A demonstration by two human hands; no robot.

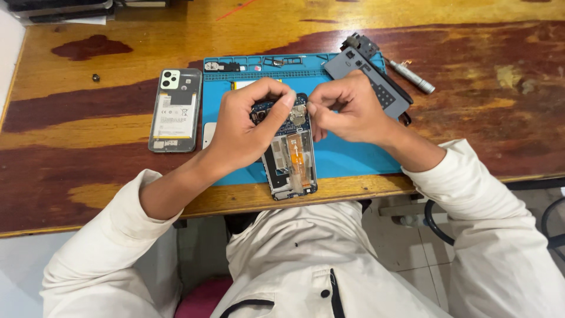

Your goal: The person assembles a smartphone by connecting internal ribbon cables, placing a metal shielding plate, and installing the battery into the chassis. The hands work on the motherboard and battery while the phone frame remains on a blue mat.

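1. Phone (291,150): back off, guts exposed, dark board up top, orange flex down the middle, black frame. Lies on the mat's (347,159) near edge, its bottom end overhanging onto bare wood.
2. Left hand (247,129): grip closed on the phone's top left, thumb and forefinger pinched at the camera end.
3. Right hand (347,109): fingertips pinched shut on a small silvery part at the phone's top, touching the left fingertips.
4. Room: just left of the left grip, a white pick (208,134), then the back cover (175,110) flat on the surface (76,118). Beyond the right grip, a grey keypad device (371,79) and a metal driver (412,76).
5. Materials: mat is blue rubbery, ribbed trays along the far edge; surface is worn varnished wood, patchy.
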